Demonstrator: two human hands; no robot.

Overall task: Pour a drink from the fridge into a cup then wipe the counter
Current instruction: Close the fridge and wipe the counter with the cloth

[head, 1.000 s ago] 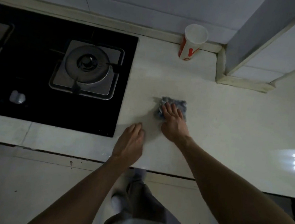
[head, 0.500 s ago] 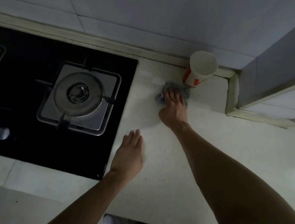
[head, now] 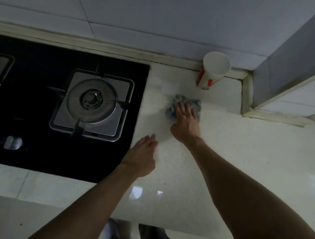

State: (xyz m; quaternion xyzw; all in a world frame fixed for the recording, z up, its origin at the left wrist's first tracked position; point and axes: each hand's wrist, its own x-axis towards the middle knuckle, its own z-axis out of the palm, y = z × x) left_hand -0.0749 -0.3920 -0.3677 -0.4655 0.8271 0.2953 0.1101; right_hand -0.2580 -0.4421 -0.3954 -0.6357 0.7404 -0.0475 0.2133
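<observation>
A crumpled grey-blue cloth [head: 193, 103] lies on the pale counter [head: 246, 159], a short way in front of a white paper cup with red marks [head: 212, 72] that stands against the back wall. My right hand [head: 185, 122] presses flat on the cloth, fingers spread over it. My left hand [head: 141, 157] rests palm down on the counter beside the hob's right edge, holding nothing. What is inside the cup cannot be made out.
A black glass gas hob [head: 31, 154] with a steel burner [head: 92, 102] and two knobs [head: 12, 142] fills the left. A tiled pillar [head: 285, 75] juts out at the back right. The counter's front edge runs along the bottom.
My right hand pushed the cloth away to the cup, then drew it back a little toward me. The left hand stayed flat beside the hob.
</observation>
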